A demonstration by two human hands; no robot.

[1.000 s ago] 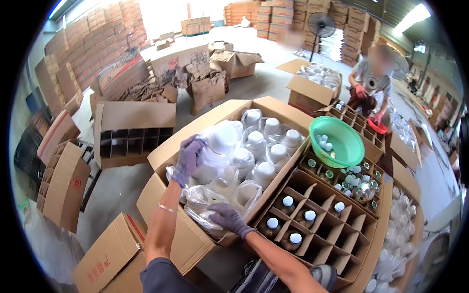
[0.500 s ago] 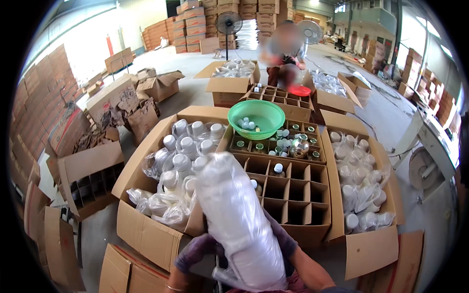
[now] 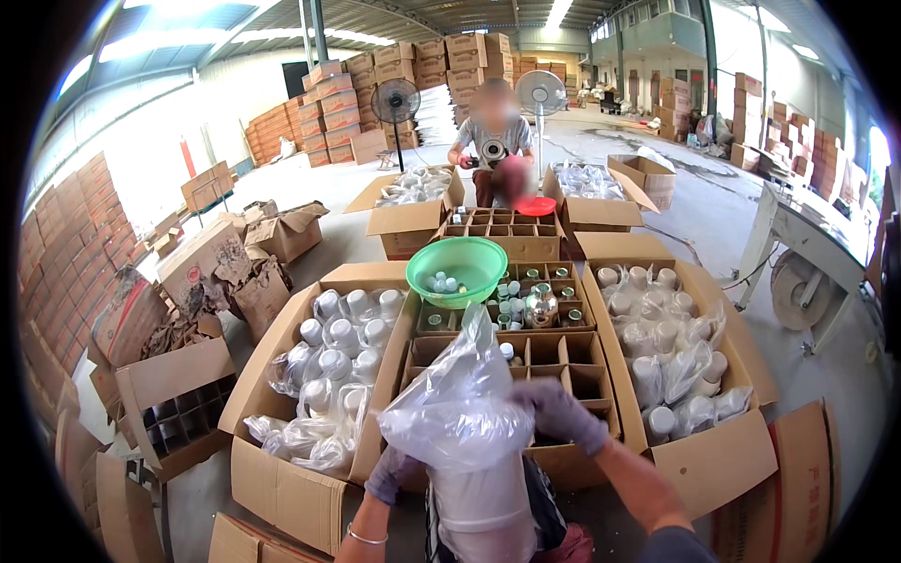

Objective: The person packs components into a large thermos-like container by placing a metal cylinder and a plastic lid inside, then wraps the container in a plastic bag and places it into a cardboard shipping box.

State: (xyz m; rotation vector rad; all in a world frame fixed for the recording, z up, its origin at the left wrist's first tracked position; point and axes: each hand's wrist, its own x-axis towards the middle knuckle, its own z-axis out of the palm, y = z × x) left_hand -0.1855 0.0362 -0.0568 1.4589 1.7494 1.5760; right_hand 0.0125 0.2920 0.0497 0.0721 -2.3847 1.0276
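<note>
Bottle (image 3: pixel 481 511) front and centre now, big and pale, held close in front of the person's legs, just on the near side of the divided carton (image 3: pixel 582 462)! Clear bag (image 3: pixel 455 405) over its upper part, crumpled and flared wide, while the lower body, with a ring around it, looks bare. So call it partway, by the look of it: bag high on the bottle, but not off. That upper part is what remains covered.

Plenty more on either side, too: the left box (image 3: pixel 282 490) and the right box (image 3: pixel 715 467) are both packed with bagged bottles. In the divided carton, one white cap (image 3: pixel 508 350) peeks out just beyond the bag, and beyond that sits the green bowl (image 3: pixel 441 287) with small caps inside.

Now the line of it: long axis close to upright, bottom end toward the person at the lower edge of view, upper end up and away, leaning slightly left. The bag's peak points toward the bowl; the bottle's own tip is hidden beneath.

And the fingers? The left hand (image 3: pixel 390 475) is at the bottle's left side, fingers hidden, so no telling how they close. The right hand (image 3: pixel 561 415) has bent fingers against the bag's right edge; pinching or merely touching, it cannot be told.
</note>
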